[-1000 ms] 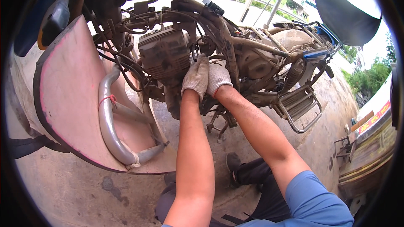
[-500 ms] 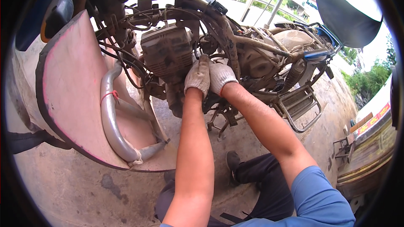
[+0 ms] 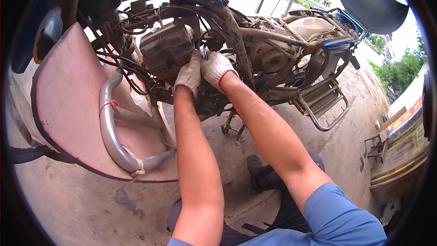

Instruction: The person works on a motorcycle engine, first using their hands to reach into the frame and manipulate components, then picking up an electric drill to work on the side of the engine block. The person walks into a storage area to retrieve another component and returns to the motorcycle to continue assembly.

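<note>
A dusty, partly stripped motorcycle stands across the view, with its finned engine cylinder (image 3: 166,49) exposed. Both my hands wear white knitted gloves and work close together just right of the cylinder, below the carburetor area (image 3: 213,41). My left hand (image 3: 188,75) is closed, its thumb side up against the lower right of the cylinder. Beside it, my right hand (image 3: 217,69) has its fingers curled inward. A thin metallic piece (image 3: 204,53) shows at the right fingertips, too small to identify. The gloves and engine parts hide what the fingers grip.
At left, a pink-white curved panel (image 3: 68,95) stands behind a bent silver crash bar (image 3: 108,123) tied with red string. Loose black cables (image 3: 132,70) hang by the engine. A metal footrest rack (image 3: 322,102) juts out at right. A wooden bench (image 3: 400,159) stands far right.
The whole view has shifted, so the motorcycle sits further left and higher. My hands stay beside the cylinder, slightly closer to it, and a thin metallic piece now shows at the right fingertips.
</note>
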`<state>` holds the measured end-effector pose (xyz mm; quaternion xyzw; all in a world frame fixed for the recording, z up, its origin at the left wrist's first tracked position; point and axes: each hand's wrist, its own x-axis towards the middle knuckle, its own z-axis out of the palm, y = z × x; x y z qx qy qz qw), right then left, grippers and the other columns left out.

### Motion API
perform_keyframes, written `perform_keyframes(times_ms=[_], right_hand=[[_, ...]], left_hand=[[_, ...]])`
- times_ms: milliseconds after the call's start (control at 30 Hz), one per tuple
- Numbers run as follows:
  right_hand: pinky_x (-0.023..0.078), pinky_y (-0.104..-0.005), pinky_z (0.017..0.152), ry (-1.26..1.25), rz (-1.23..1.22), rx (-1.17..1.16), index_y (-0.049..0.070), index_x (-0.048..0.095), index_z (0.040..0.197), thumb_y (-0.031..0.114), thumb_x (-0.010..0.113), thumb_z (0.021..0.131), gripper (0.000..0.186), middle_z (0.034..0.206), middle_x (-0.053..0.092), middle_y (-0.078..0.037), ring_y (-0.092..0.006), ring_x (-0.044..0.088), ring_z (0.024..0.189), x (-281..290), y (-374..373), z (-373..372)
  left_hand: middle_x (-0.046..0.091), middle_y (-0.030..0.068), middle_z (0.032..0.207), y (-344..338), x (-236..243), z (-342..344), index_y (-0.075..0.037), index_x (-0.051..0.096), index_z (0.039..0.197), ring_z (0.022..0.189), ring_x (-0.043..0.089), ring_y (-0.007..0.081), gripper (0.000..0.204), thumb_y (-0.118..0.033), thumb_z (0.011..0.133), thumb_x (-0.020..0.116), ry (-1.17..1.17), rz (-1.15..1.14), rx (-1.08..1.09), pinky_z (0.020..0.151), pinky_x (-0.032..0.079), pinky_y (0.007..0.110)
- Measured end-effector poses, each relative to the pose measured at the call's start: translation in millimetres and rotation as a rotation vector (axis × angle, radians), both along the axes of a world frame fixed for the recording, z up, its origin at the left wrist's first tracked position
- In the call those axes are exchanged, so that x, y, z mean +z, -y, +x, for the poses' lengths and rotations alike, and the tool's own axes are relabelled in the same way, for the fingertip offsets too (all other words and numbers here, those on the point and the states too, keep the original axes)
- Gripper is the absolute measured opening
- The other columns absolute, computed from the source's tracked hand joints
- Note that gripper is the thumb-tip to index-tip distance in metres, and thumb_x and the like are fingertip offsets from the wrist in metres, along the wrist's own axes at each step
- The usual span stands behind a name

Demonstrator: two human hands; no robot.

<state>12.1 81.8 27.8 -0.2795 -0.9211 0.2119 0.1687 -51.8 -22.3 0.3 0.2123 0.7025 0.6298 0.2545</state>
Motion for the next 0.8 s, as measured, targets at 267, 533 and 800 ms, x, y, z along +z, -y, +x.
perform_keyframes(times_ms=[267,533,800], right_hand=[[0.057,-0.0458,0.091,0.254,0.091,0.033,-0.001,0.071,0.112,0.012,0.060,0.088,0.030,0.116,0.070,-0.025,-0.0379,0.069,0.111,23,26,10],[0.055,-0.0447,0.094,0.364,0.170,0.149,0.000,0.071,0.115,0.016,0.054,0.091,0.034,0.115,0.070,-0.028,-0.0391,0.068,0.111,-4,-21,0],[0.050,-0.0419,0.100,-0.099,-0.420,-0.051,-0.004,0.065,0.122,0.027,0.052,0.092,0.045,0.119,0.067,-0.028,-0.0408,0.064,0.116,-8,15,6]], left_hand=[[0.062,0.0227,0.134,-9,-2,-14,0.004,0.058,0.138,0.118,0.060,0.0351,0.087,-0.065,0.086,0.060,0.091,-0.113,0.135,0.101,0.045,0.047],[0.071,0.0167,0.117,-24,6,21,0.003,0.069,0.124,0.103,0.065,0.0272,0.070,-0.054,0.083,0.063,0.298,0.173,0.109,0.091,0.049,0.042],[0.072,0.0169,0.110,-3,20,40,0.002,0.071,0.120,0.093,0.067,0.0271,0.066,-0.055,0.085,0.066,0.188,0.191,0.327,0.084,0.053,0.043]])
